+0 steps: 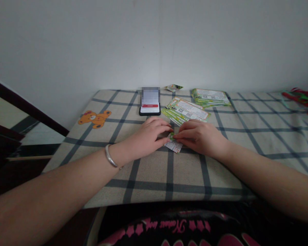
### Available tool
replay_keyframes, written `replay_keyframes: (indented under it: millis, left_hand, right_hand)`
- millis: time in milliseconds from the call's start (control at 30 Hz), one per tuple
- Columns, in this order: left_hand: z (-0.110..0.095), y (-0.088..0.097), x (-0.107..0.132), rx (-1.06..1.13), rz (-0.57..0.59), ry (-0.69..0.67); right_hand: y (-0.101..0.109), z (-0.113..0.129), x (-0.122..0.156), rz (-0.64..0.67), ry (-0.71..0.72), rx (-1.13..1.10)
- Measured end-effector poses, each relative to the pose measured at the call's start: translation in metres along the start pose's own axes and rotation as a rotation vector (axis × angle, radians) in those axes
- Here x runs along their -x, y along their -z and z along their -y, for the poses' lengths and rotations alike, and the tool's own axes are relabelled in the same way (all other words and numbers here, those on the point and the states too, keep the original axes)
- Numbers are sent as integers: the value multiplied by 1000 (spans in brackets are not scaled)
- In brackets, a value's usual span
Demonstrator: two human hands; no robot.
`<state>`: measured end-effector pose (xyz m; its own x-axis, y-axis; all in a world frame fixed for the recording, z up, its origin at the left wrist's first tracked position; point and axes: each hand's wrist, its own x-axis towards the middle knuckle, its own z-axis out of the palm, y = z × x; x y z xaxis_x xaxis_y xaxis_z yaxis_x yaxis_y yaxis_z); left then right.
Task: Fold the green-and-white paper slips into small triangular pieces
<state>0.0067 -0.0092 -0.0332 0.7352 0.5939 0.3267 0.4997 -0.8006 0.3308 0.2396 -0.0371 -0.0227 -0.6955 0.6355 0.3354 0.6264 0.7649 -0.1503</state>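
Note:
Both hands rest on a checked tablecloth (149, 174) and meet over a small folded paper leaflet (174, 145), green and white with print. My left hand (146, 136), with a silver bangle at the wrist, presses its fingers onto the leaflet's left part. My right hand (199, 136) pinches the leaflet's top edge with fingers together. Most of the leaflet is hidden under the fingers.
A phone (150, 101) with a lit screen lies beyond my hands. Flat green leaflets (186, 111) are fanned out to its right, with a second stack (210, 96) behind and a folded piece (174, 87) by the wall. Red and green items (303, 97) lie far right. A bear print (94, 119) marks the cloth.

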Motion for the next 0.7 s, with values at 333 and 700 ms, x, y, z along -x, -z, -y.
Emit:
replay_keyframes:
  millis: [333,700]
  left_hand:
    - [-7,3,3,-59,-46,-88]
    - [-11,12,4,-226,58,-223]
  right_hand:
    - [1,1,0,-3,51,-5]
    - [1,2,0,-28,111,67]
